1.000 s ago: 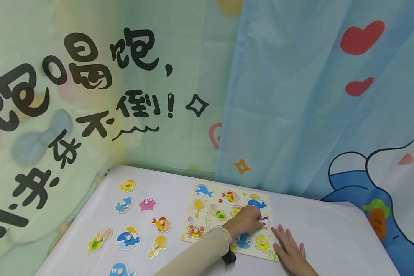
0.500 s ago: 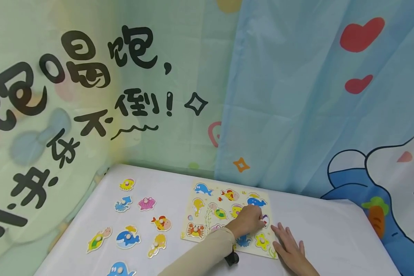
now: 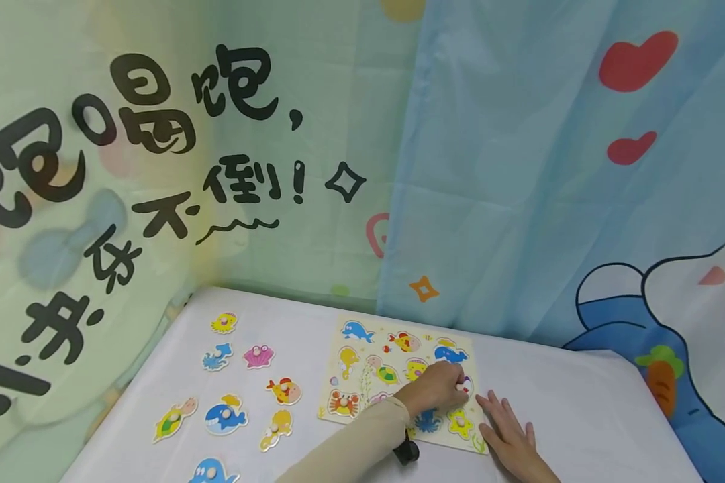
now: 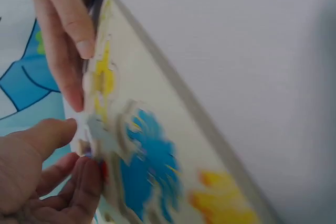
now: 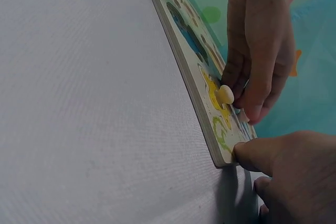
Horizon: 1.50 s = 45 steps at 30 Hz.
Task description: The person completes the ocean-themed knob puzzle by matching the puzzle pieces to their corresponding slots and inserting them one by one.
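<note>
We're likely seating a knobbed piece [image 3: 467, 386]!
Left hand [image 3: 436, 386] loosely parted, right hand [image 3: 511, 437] spread against puzzle board [image 3: 380, 335]; withdrawing looks due.

Your left arm [image 3: 350, 446], covered in beige, reaches forward and across to the right. Your left hand [image 3: 436, 388] is turned downward, and its thumb [image 4: 55, 132] stands apart from the bent fingers [image 4: 88, 179]. Your right hand [image 3: 510, 433] lies near it, the fingers spread and pointing forward and left.
</note>
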Available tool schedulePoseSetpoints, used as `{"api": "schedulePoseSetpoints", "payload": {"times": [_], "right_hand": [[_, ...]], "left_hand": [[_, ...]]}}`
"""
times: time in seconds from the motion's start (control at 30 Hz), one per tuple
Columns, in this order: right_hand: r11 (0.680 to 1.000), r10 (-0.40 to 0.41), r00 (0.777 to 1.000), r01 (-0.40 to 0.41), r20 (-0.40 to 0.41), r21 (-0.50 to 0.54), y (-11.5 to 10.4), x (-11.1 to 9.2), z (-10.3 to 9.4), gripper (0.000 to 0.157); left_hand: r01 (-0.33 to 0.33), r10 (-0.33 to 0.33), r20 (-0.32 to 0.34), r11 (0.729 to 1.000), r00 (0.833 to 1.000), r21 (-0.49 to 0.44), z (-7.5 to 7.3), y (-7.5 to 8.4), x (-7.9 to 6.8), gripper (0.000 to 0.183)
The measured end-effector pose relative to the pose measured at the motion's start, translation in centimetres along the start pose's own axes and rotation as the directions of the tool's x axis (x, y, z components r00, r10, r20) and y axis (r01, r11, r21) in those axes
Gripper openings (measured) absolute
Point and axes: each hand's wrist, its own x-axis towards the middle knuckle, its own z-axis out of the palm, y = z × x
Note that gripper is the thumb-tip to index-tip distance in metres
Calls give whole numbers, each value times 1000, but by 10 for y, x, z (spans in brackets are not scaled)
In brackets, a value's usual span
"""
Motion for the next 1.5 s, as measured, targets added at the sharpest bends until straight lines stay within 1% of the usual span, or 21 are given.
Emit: {"api": "schedulePoseSetpoints", "payload": {"times": [0.1, 0.17, 0.23, 0.3, 0.4, 0.47, 0.53, 0.6, 0.7, 0.77, 0.8, 0.87, 0.93, 1.0, 1.07, 1.13, 1.17, 1.23, 1.3, 1.4, 1.5], "right_hand": [[1000, -5, 1000, 5, -2, -14, 0, -1, -1, 61], [1000, -8, 1000, 8, -6, -19, -1, -1, -2, 60], [1000, -7, 1000, 7, -10, -20, -1, 0, -3, 60], [1000, -2, 1000, 2, -17, -15, -2, 0, -3, 60], [1000, 13, 1000, -13, -15, -9, -2, 1, -2, 60], [1000, 12, 1000, -13, -20, -4, -2, 1, -1, 62], [1000, 14, 1000, -14, -17, -5, -3, 2, 0, 61], [1000, 11, 1000, -11, -20, -6, -3, 2, 0, 61], [1000, 12, 1000, -13, -22, -13, -4, 3, 0, 58], [1000, 13, 1000, -13, -23, -11, -4, 3, 0, 58], [1000, 14, 1000, -15, -21, -10, -4, 3, 0, 58], [1000, 13, 1000, -13, -22, -12, -5, 4, 0, 58], [1000, 10, 1000, -10, -20, -14, -4, 4, -1, 59], [1000, 4, 1000, -4, -21, -17, -4, 4, -2, 58], [1000, -1, 1000, 1, -22, -22, -4, 5, -4, 58], [1000, -4, 1000, 4, -21, -20, -4, 5, -5, 58], [1000, -1, 1000, 0, -22, -16, -3, 6, -5, 58], [1000, 2, 1000, -3, -21, -10, -2, 5, -4, 58], [1000, 9, 1000, -9, -17, -4, -1, 5, -2, 58], [1000, 15, 1000, -15, -12, 0, 0, 4, 0, 59], [1000, 15, 1000, -15, -8, 0, 1, 3, 1, 60]], "left_hand": [[-35, 34, -22, 999, 999, -21, -4, -7, -2, 30], [-66, 64, -49, 997, 997, -43, -12, -14, -3, 32], [-123, 118, -94, 991, 989, -53, -22, -22, -3, 32], [-163, 153, -145, 985, 978, -62, -34, -31, -2, 31], [-168, 152, -219, 984, 964, -58, -51, -49, 0, 30], [-148, 130, -257, 988, 958, -50, -62, -64, 0, 30], [-117, 103, -297, 993, 949, -30, -71, -82, -1, 30], [-92, 80, -344, 996, 935, -17, -82, -102, -3, 30], [-30, 16, -426, 999, 905, -26, -102, -136, -10, 28], [13, -28, -484, 999, 875, -33, -118, -160, -17, 26], [36, -47, -513, 999, 857, -33, -127, -173, -21, 25], [77, -76, -553, 997, 830, -22, -144, -200, -31, 24], [108, -86, -579, 994, 810, 4, -161, -228, -44, 24], [141, -98, -587, 990, 804, 27, -177, -253, -61, 25], [179, -121, -588, 983, 800, 42, -190, -278, -79, 27], [215, -163, -580, 976, 798, 20, -200, -301, -96, 30], [232, -191, -570, 973, 799, -2, -204, -311, -103, 31], [252, -250, -529, 965, 811, -69, -209, -329, -116, 33], [274, -309, -460, 951, 832, -143, -212, -341, -126, 35], [291, -346, -381, 936, 857, -196, -214, -351, -135, 36], [297, -351, -354, 934, 867, -198, -214, -354, -138, 33]]}}
